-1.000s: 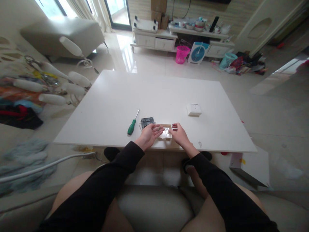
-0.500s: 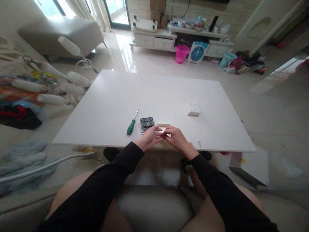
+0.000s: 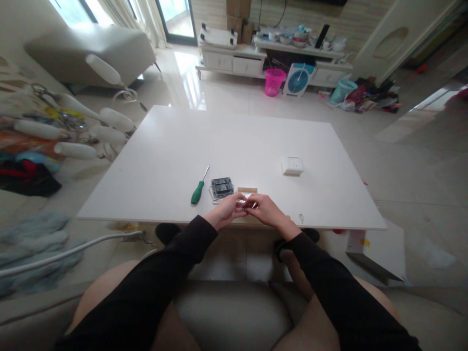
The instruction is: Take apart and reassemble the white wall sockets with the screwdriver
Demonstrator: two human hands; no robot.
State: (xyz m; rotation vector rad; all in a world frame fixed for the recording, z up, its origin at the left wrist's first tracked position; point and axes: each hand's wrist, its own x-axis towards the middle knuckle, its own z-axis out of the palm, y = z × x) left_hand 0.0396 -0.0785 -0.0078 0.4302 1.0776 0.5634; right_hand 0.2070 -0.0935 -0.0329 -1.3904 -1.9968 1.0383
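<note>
Close together at the table's near edge, my left hand [image 3: 228, 210] and my right hand [image 3: 262, 208] meet at the fingertips. Both are closed around something small that I cannot make out; the fingers cover most of it. Behind them lies a brown strip [image 3: 247, 190], partly hidden, with a bright, shiny patch between it and my fingers. To the left of my hands sits a dark grey socket back part [image 3: 222, 186] on a pale frame. A screwdriver [image 3: 198, 190] with a green handle lies farther left, its shaft pointing away from me.
A white wall socket [image 3: 292, 165] stands on the white table [image 3: 219, 136] to the right. Near the right front edge lies a small clear piece [image 3: 301, 218]. A lamp with white shades [image 3: 106, 126] reaches beside the table's left edge. Beyond stand a pink basket [image 3: 274, 82] and a blue fan [image 3: 298, 79].
The view has shifted very slightly. My fingertips have moved a little against each other; the things on the table lie where they were.
</note>
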